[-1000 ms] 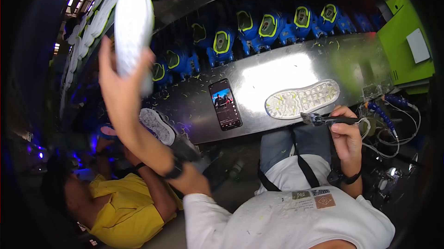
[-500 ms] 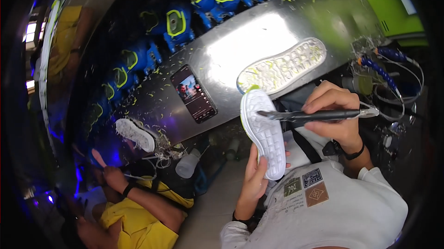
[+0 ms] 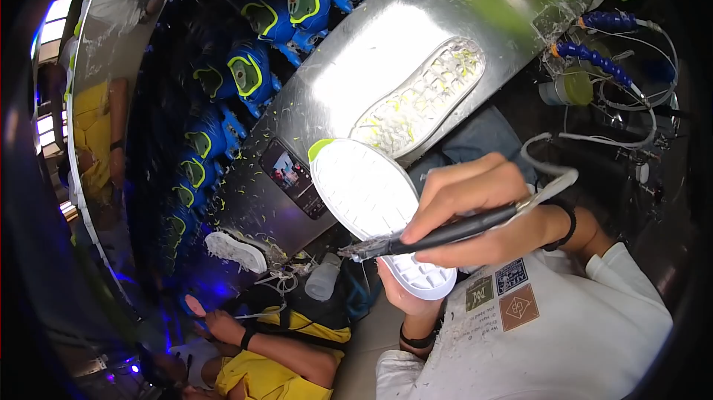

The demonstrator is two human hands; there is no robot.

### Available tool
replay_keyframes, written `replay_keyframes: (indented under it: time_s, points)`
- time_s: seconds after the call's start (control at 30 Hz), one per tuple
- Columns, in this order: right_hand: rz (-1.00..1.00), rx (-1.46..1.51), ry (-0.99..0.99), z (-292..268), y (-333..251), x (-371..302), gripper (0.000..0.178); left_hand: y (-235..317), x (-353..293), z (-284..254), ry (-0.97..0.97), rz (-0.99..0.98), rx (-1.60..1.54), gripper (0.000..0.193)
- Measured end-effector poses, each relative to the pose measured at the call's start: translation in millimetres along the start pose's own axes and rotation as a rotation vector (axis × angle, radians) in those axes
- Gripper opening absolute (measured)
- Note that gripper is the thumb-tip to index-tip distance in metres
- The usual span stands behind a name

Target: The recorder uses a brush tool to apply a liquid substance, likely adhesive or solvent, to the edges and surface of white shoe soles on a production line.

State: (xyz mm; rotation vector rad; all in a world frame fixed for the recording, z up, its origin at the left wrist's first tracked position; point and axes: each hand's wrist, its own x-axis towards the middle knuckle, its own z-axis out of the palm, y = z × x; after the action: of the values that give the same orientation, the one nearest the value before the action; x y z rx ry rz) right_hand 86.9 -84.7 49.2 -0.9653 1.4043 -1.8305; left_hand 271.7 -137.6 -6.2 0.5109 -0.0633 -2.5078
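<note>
My left hand (image 3: 405,297) is closed around the heel end of a white shoe sole (image 3: 364,184), partly hidden behind it. The sole tilts up to the left, its shallow tread facing me, with a bright yellow-green patch at the toe edge. In my right hand (image 3: 483,196) is a black pen-shaped tool (image 3: 464,231) with a metal tip and a pale cord at its rear. The tool crosses in front of the sole, its tip just past the left edge; whether it touches is unclear. Beyond lies a larger white sole (image 3: 420,103), strewn with yellow-green trimmings.
A phone (image 3: 292,176) lies on the metal bench (image 3: 349,51). Blue shoes (image 3: 304,0) line its far side. A small debris-covered sole (image 3: 236,251) and plastic cup (image 3: 321,279) are left. A co-worker's hand (image 3: 223,326) is lower left. Blue segmented hoses (image 3: 594,58) stand right.
The sole has tipped and swung left, appearing broader. The tool has come down and left, its tip leaving the sole's forepart for the left edge. The whole view has shifted.
</note>
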Motion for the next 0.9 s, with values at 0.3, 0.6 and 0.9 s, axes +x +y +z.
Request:
replay_keyframes:
  time_s: [0.3, 0.6, 0.9]
  points:
    - [-0.098, -0.009, 0.181, -39.8, -12.3, 16.3, 0.021, -8.7, 13.2, 21.5, -0.004, -0.17, 0.465, 0.079]
    - [-0.168, -0.124, -0.115, -15.0, -6.7, -11.7, 0.017, -2.5, 0.8, -17.9, 0.165, 0.096, 0.543, 0.065]
    - [-0.138, -0.041, -0.05, -29.5, -21.0, -24.6, 0.026, -25.6, 61.7, 55.1, -0.009, -0.059, 0.219, 0.069]
